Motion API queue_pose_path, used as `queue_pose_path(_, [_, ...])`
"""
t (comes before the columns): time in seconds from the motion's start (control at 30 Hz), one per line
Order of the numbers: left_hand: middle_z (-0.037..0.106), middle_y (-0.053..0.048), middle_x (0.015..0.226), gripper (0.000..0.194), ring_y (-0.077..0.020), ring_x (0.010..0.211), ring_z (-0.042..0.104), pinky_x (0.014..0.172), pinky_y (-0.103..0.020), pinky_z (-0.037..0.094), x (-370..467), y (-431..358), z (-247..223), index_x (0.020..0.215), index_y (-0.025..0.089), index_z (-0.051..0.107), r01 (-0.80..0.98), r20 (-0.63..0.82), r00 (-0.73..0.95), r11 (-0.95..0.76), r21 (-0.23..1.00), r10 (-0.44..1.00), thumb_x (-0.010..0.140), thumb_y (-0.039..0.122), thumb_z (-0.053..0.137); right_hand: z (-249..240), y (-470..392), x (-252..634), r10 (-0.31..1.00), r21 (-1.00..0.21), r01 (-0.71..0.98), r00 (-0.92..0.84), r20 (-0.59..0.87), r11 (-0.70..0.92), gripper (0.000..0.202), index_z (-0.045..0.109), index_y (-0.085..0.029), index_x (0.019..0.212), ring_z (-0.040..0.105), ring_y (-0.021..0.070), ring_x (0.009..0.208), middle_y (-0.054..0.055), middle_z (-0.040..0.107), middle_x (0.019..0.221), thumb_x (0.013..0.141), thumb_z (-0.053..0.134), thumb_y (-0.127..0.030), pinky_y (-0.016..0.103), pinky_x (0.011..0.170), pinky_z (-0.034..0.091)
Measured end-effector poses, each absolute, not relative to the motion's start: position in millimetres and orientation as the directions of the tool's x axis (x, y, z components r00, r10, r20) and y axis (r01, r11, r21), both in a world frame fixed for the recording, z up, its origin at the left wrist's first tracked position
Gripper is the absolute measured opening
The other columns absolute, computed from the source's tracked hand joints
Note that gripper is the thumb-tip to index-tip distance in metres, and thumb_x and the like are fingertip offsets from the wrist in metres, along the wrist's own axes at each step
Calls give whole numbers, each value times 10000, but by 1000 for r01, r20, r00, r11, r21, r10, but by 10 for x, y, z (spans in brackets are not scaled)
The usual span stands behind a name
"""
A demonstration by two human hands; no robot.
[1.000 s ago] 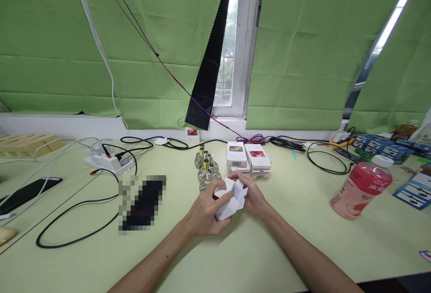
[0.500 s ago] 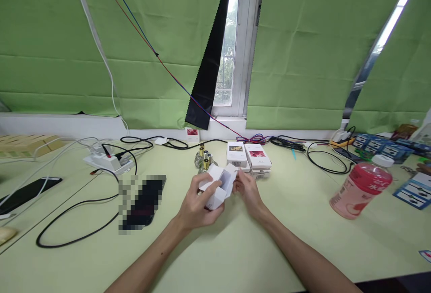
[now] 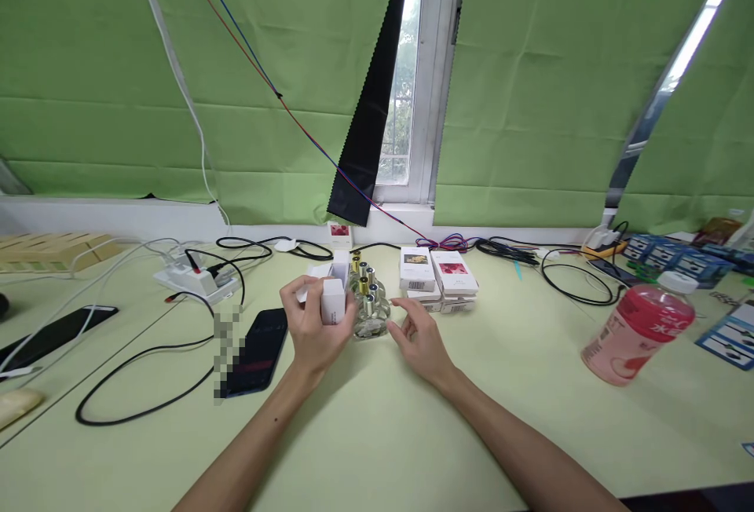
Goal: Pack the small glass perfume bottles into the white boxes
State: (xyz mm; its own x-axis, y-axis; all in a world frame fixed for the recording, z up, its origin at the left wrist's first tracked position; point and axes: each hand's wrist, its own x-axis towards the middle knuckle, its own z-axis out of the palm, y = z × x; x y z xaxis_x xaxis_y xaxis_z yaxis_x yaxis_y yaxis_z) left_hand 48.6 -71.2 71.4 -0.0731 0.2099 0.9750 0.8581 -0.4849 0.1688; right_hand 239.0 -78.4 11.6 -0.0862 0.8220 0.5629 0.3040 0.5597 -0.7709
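My left hand (image 3: 315, 323) is wrapped round a small white cardboard box (image 3: 334, 301), tilted, with flaps showing at its far end. Just right of it stands a cluster of several glass bottles (image 3: 372, 322) with gold and silver spray tops, like perfume bottles. My right hand (image 3: 421, 337) is beside the bottles on their right, fingers curled but apart, with nothing in them. Behind that hand, white boxes (image 3: 455, 272) with flower pictures lie stacked. Another white box (image 3: 340, 234) with a red picture stands against the wall.
A black phone (image 3: 259, 351) lies left of my hands. Further left are a white power strip (image 3: 192, 280) and looping black cable (image 3: 133, 352). On the right stands a pink drink bottle (image 3: 638, 327), with blue packets (image 3: 677, 259) behind it.
My left hand has moved left with the white box and turned it, uncovering the bottles. My right hand has let go of the box flap and now sits right of the bottles.
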Motion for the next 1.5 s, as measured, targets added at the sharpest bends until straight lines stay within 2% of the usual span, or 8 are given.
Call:
queue_pose_path(0.27, [458,-127,1088,256,-251,980,537,773,-364,515,438,-605,640,1024,151,588,862,916,-75,-435,259,395,808,246,686,119,-771,2356,791,-752,247,-218,571,611,453,548,-298,1386,562,128,617,102,585,1317,935,579,-298,313,614,523])
queue_pose_path(0.47, [447,-120,1081,318,-253,980,531,819,-380,522,449,-566,575,1060,145,591,846,892,-54,-454,280,448,804,291,710,91,-764,2336,779,-754,215,-282,561,621,542,487,-326,1452,552,118,613,102,562,1344,922,576,-258,301,582,525])
queue_pose_path(0.7, [437,-121,1106,359,-227,944,554,737,-339,552,471,-562,536,1088,138,596,809,862,-54,-483,334,504,802,315,723,74,-750,2322,768,-737,229,-278,577,636,608,434,-329,1481,561,121,619,105,550,1373,901,572,-209,311,594,534])
queue_pose_path(0.93, [503,-70,1015,208,-139,747,580,663,-282,551,451,-591,592,997,152,618,718,821,-97,-531,449,563,940,344,559,67,-758,2262,785,-747,245,-239,571,618,550,463,-316,1466,571,128,600,103,588,1344,929,553,-239,325,614,536])
queue_pose_path(1.03, [568,-69,935,290,-174,838,603,717,-291,531,425,-605,622,920,165,608,694,821,-108,-548,466,561,1023,297,371,71,-765,2239,793,-747,265,-231,564,609,537,462,-300,1467,566,130,596,114,598,1331,939,543,-248,331,613,539])
queue_pose_path(1.13, [587,-48,879,365,-152,729,590,653,-275,506,408,-605,611,892,179,579,630,796,-173,-556,542,580,1051,315,279,58,-766,2223,797,-752,267,-234,557,603,535,448,-295,1474,570,126,604,112,596,1328,948,533,-252,316,589,541])
queue_pose_path(1.27, [587,-20,849,353,-109,588,562,543,-238,472,416,-614,578,971,190,573,519,755,-237,-577,631,612,1055,371,283,27,-757,2205,800,-755,266,-225,557,600,524,443,-278,1451,571,115,612,108,585,1317,937,539,-244,290,554,544])
queue_pose_path(1.5, [609,-6,814,343,-80,499,551,474,-219,442,430,-651,598,950,193,566,459,772,-252,-631,626,583,1050,398,311,40,-759,2195,813,-761,287,-193,550,582,425,472,-243,1346,593,122,673,101,582,1259,928,544,-248,267,540,533])
